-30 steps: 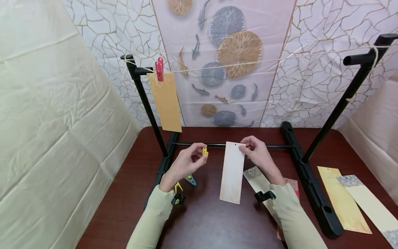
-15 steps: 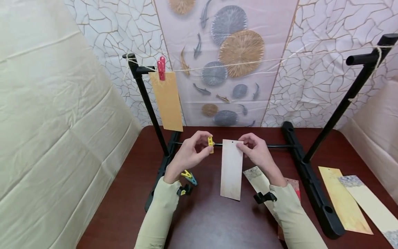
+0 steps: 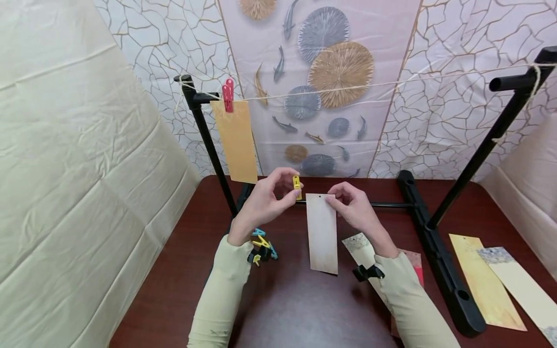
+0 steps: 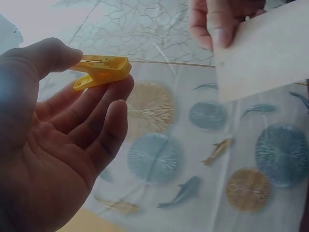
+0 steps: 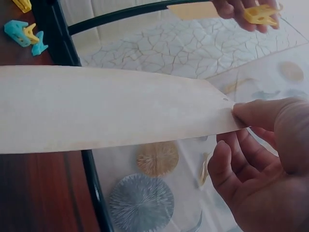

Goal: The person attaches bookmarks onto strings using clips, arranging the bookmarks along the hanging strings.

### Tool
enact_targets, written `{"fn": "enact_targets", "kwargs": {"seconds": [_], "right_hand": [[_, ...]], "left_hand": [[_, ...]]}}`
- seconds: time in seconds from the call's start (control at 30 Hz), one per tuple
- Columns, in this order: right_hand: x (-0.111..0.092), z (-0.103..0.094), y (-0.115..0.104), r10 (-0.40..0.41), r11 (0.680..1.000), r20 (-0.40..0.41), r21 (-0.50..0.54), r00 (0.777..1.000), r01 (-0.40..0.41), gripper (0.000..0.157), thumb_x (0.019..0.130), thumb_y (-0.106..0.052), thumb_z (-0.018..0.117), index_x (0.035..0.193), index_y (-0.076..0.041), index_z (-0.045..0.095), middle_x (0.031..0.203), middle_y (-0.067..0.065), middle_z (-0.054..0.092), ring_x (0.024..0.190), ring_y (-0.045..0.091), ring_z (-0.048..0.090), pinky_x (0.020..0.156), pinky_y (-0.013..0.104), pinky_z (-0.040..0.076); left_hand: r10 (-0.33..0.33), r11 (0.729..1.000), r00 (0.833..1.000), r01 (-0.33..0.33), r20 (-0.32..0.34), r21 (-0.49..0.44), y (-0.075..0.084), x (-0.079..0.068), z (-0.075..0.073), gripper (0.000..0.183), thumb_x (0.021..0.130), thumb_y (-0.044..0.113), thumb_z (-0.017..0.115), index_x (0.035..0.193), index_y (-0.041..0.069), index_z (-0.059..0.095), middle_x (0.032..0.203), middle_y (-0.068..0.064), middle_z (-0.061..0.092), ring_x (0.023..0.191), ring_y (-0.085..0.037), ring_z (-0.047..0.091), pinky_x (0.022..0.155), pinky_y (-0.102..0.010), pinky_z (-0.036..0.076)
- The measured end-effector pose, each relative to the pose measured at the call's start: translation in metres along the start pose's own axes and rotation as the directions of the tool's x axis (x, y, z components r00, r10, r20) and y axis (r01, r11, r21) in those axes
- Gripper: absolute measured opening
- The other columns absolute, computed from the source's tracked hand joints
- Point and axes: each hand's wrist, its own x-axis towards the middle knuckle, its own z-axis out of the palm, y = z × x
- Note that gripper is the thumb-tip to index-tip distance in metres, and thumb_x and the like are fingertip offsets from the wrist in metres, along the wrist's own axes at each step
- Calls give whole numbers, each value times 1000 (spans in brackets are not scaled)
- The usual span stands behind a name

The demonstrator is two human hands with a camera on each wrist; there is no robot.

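Both hands have come up and nearer each other since the earlier frame: the left hand [image 3: 267,200] has lifted its yellow clothespin [image 3: 297,187] close to the top of the white card [image 3: 322,237], and the right hand [image 3: 357,208] has drawn that card slightly toward 10 o'clock.

Broadest is the dark wood bench [image 3: 304,314], carrying a black stand [image 3: 439,261] with a cord [image 3: 278,96] strung between its posts. From the white card, an orange card [image 3: 235,145] hangs at about 10 o'clock by a red clothespin [image 3: 228,95]. A yellow card [image 3: 485,280] and a patterned cream card [image 3: 522,285] overlap on the bench between 3 and 4 o'clock.

The white card seems clear of the bench, its upper corner clamped between right thumb and fingers, just beside the punched hole [image 3: 320,196]. Loose clothespins [image 3: 273,251] lie around 9 o'clock. The yellow clothespin is pinched between left thumb and fingers, at 11 o'clock, near the card but apart; whether its mouth is spread, I cannot tell.

Judging by this, card and clothespin are being brought together for hanging; the next move calls for raising the card's top edge to the cord, then squeezing the clothespin so it bites over both.
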Motion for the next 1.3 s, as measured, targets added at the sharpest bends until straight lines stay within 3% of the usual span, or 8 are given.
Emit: {"fn": "enact_targets", "kwargs": {"seconds": [0.13,0.23,0.5,0.67,1.1,1.3], "right_hand": [[6,1,-7,-22,1000,13,-17,1000,22,15,93,-13,67,103,-2,63,77,14,62,56,19,55,50,27,48],[14,1,4,-43,999,14,-20,999,43,17,93,-20,68,103,-8,64,77,10,61,56,23,56,49,29,48],[27,-4,-17,-117,992,13,-39,993,118,13,93,-18,68,101,-8,65,77,7,62,55,13,55,50,26,48],[32,-10,-29,-143,989,22,-32,990,143,14,93,-17,68,101,-6,64,79,10,63,59,19,59,51,29,52],[46,-20,-72,-218,976,-18,-21,976,217,11,91,0,65,101,6,63,76,17,62,55,8,54,49,23,49],[56,-20,-83,-254,967,-38,-15,966,254,12,91,-6,68,101,0,65,76,6,61,60,10,54,51,21,47]], "left_hand": [[22,1000,1000,-21,-17,13,9,8,-11,34,92,11,66,123,7,53,96,-4,66,81,-9,65,68,-25,54],[41,999,999,-41,-23,29,15,15,-18,34,92,11,66,123,7,53,95,-4,67,81,-9,65,66,-25,53],[118,990,993,-115,-29,79,35,35,-35,31,91,10,64,120,4,55,93,-6,69,82,-10,66,65,-25,52],[155,982,988,-151,-28,111,49,48,-49,32,91,9,65,120,0,55,92,-7,69,82,-12,67,66,-25,52],[147,980,986,-135,-77,147,79,69,-85,37,92,8,66,128,2,60,99,-10,74,85,-12,69,71,-22,54],[144,980,986,-131,-82,153,87,76,-94,36,94,11,65,128,2,58,102,-10,73,89,-9,68,77,-24,55]]}}
